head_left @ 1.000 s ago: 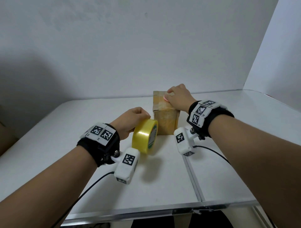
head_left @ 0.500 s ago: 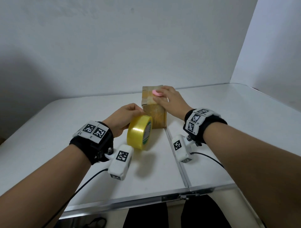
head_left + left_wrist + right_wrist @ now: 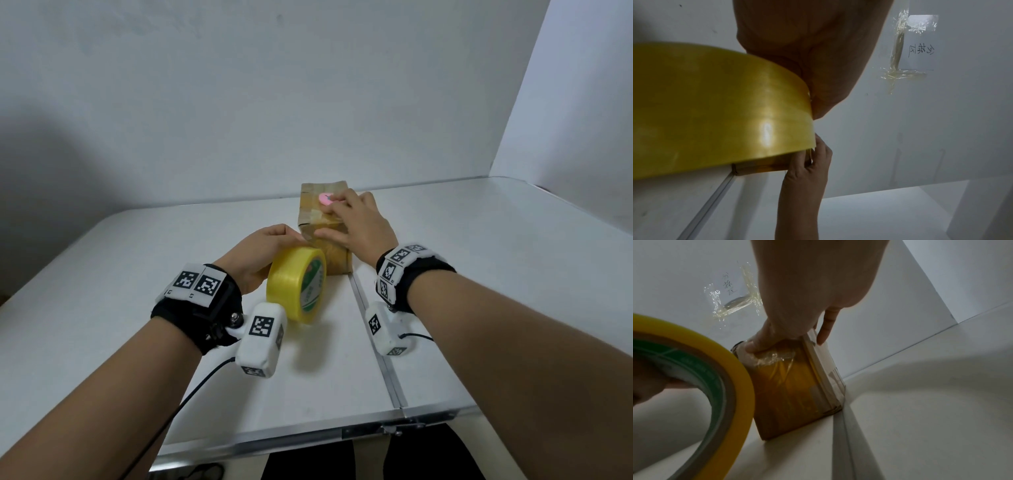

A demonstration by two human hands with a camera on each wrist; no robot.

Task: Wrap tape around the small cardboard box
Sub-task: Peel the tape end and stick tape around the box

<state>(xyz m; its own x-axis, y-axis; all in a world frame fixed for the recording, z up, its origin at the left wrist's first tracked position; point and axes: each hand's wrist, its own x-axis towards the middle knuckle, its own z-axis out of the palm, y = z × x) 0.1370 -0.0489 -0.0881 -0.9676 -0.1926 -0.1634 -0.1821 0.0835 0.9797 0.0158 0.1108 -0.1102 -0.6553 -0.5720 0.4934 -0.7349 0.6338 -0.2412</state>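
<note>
Two hands were at work on the white folding table [image 3: 479, 274]. The small brown cardboard box [image 3: 310, 219], already glossy with clear tape, stood upright toward the far edge, just left of the metal seam [image 3: 376, 342] that runs across the tabletop from the near edge. The right hand [image 3: 359, 222] lay over the box's top and near face, thumb [image 3: 754, 344] pressed on the upper front edge and fingers [image 3: 826, 327] draped down the right side, clamping it in place. A small pink object [image 3: 325, 198] sat at the fingertips on top; what it was could not be told. The left hand [image 3: 253, 253] was just left of the box and nearer the front edge, fingers curled through the core of a fat roll of yellowish transparent packing tape [image 3: 298, 284] with a green-printed inner ring, held on edge. That roll sat right against the box's near left corner, a crinkled strip of tape [image 3: 777, 358] lying across the box's front face. On the back wall, a taped-up handwritten note [image 3: 920, 47] showed.
</note>
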